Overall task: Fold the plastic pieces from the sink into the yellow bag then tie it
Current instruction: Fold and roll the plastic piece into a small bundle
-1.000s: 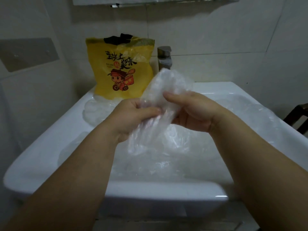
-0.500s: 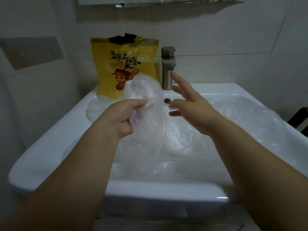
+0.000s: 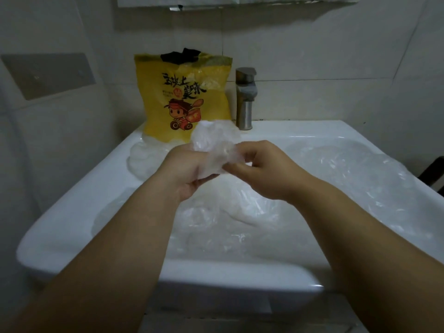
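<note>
Held plastic piece: a clear, crumpled piece (image 3: 213, 145) is being held up over the sink, in front of the yellow bag's lower right corner. It is now being bunched into a compact wad, whereas half a second earlier it was hanging down as a longer strip.
Left hand: the left hand (image 3: 185, 169) is being kept curled round the lower left part of the piece, with the fingers closed on it, as in the earlier frame.
Right hand: the right hand (image 3: 264, 171) is being closed on the piece's right edge, which is being pinched between thumb and fingers. Half a second earlier this hand was being held off the piece, with its fingers spread and nothing in it.
Plastic pieces in the sink: a heap of clear film (image 3: 240, 224) is lying in the basin below the hands and is spreading up over the right rim. No shift is being seen in it since the earlier frames.
Yellow bag: the yellow bag (image 3: 182, 97) is standing upright at the sink's back left corner, against the wall. A cartoon figure and dark characters are printed on it, and something black (image 3: 180, 55) is showing at its top.
White plastic by the bag: a pale bundle (image 3: 144, 159) is lying at the bag's foot, on the left rim.
Sink: the white rectangular sink (image 3: 228, 277) is filling the lower view.
Faucet: a metal faucet (image 3: 245, 97) is standing just right of the bag.
</note>
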`<state>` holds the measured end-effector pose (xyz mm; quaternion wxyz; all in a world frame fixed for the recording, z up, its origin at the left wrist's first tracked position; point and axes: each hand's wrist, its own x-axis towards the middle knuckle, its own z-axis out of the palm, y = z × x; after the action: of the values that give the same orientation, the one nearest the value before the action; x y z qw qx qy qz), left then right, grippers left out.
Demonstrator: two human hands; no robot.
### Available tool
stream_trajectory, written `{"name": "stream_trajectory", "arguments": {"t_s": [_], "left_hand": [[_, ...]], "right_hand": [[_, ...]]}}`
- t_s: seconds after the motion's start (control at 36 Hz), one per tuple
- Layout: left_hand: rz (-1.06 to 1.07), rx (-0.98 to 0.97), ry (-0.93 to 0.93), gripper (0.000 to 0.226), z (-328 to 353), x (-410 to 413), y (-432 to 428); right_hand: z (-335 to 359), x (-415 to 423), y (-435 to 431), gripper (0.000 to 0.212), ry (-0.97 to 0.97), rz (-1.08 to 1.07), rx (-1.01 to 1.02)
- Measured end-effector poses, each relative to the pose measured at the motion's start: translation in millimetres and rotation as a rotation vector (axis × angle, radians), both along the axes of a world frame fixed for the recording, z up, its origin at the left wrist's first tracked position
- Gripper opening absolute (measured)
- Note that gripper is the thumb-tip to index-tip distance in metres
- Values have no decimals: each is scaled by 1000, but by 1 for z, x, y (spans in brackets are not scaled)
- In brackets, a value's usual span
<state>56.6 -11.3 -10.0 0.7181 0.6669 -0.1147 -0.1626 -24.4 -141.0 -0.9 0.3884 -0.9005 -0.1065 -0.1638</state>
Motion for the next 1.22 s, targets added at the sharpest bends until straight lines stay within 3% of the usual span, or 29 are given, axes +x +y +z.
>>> {"name": "stream_trajectory", "arguments": {"t_s": [0.14,0.33,0.39,0.47,0.53,0.58,0.69,0.78,0.81,0.89,0.94,1.06,1.08,1.14,1.22], "left_hand": [[-105,-5,-49,21,1,-4,-4],[-275,4,-109,30,2,-12,-6],[-297,-5,-113,30,1,-13,-6],[-339,-26,-109,28,2,-15,-5],[-367,-26,-106,28,1,-15,-4],[-357,-12,-97,31,1,-15,-3],[-324,-70,-60,15,3,-11,0],[-435,-134,40,64,7,-8,5],[-487,-118,42,71,8,-9,4],[-391,-2,-15,57,7,-16,-1],[-268,25,-51,54,2,-13,-3],[-91,-110,-19,37,1,-1,-4],[-55,-153,-6,35,2,1,-4],[-19,-233,12,33,3,3,-4],[-20,-309,29,24,2,4,-6]], "right_hand": [[0,7,-6,29,-31,-122,132],[-2,14,-13,23,-34,-302,488],[-2,15,-14,33,80,-311,593],[2,12,-16,59,411,-215,867],[4,10,-17,50,464,-137,1030],[5,10,-17,42,393,-129,1118],[8,9,-20,38,209,-165,1074],[8,8,-20,48,213,-116,929],[7,7,-19,50,240,-104,854],[3,7,-15,58,315,-70,704],[4,8,-13,62,324,-79,721],[4,11,-20,91,436,-51,993],[4,11,-19,90,512,-5,1000],[1,11,-13,64,616,53,973],[-3,16,-10,30,516,-26,1072]]}}
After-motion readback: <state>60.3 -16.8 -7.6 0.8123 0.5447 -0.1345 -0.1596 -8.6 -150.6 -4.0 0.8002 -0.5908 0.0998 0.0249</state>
